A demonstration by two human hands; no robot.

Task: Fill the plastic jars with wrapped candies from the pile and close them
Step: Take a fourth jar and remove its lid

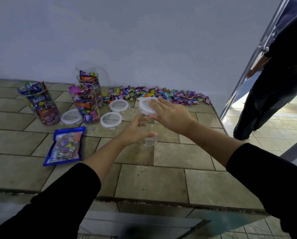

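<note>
1. Tiled counter point(144, 183) fills the foreground, two black sleeves reaching in from the near edge.
2. Near left, a blue candy bag point(65, 146) lies flat on the tiles.
3. Centre stage: the left hand point(135, 131) is wrapped around the empty jar point(148, 140), thumb across its front, fingers round the far side. The jar stands mid-counter, upright and clear.
4. On top, the right hand point(170, 116) holds the lid point(145, 105), fingers stretched over it, thumb at the near rim. The lid sits tilted at the jar's mouth.
5. Just left of the hands, three loose lids point(111, 119) lie flat on the counter.
6. Beside and behind those, three full jars point(85, 104) stand uncapped, candies heaped above their rims; one stands apart on the far left.
7. Further back, the pile point(161, 95) of wrapped candies runs along the foot of the wall point(144, 40).
8. Far right, beyond the counter, a second person point(273, 83) in dark clothes stands at a glass door point(244, 80).
</note>
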